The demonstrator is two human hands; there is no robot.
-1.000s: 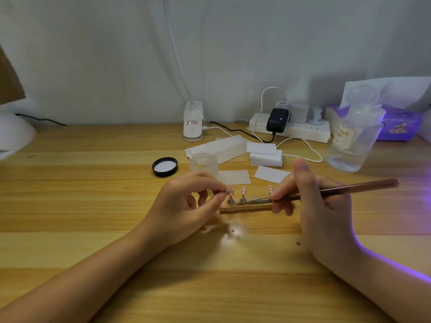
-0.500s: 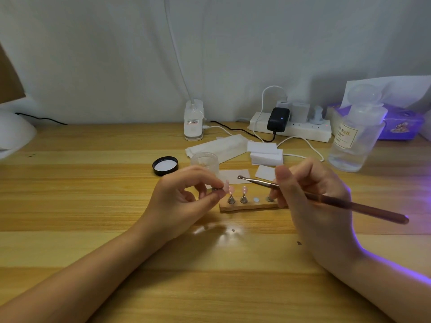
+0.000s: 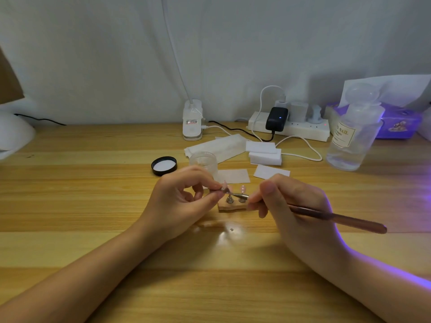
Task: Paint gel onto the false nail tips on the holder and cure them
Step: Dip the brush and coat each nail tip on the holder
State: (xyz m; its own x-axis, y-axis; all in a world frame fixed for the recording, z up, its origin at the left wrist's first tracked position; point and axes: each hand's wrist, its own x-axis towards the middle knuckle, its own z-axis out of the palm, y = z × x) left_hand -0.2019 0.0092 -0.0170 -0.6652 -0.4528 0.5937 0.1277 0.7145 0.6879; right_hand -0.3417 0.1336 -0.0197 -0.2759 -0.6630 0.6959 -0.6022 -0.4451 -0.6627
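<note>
A small wooden holder (image 3: 231, 207) lies on the desk with pink nail tips on metal stands, one of them a tip (image 3: 243, 189) on the right stand. My left hand (image 3: 182, 201) pinches a separate small stand with a pink nail tip (image 3: 225, 184), held just above the holder's left end. My right hand (image 3: 296, 206) grips a long copper-coloured gel brush (image 3: 338, 219). The brush's metal end reaches left and touches the pinched tip. The holder's right end is hidden behind my right fingers.
An open clear gel jar (image 3: 203, 160) and its black lid (image 3: 164, 165) sit behind my left hand. White wipes (image 3: 233, 176), foam blocks (image 3: 264, 155), a clear bottle (image 3: 352, 138), a power strip (image 3: 289, 128), a clip lamp base (image 3: 192, 120). Purple light glows from the right.
My right hand swung the brush back down and left, so its tip now meets the nail tip that my left hand pinches. The left hand stayed nearly still.
</note>
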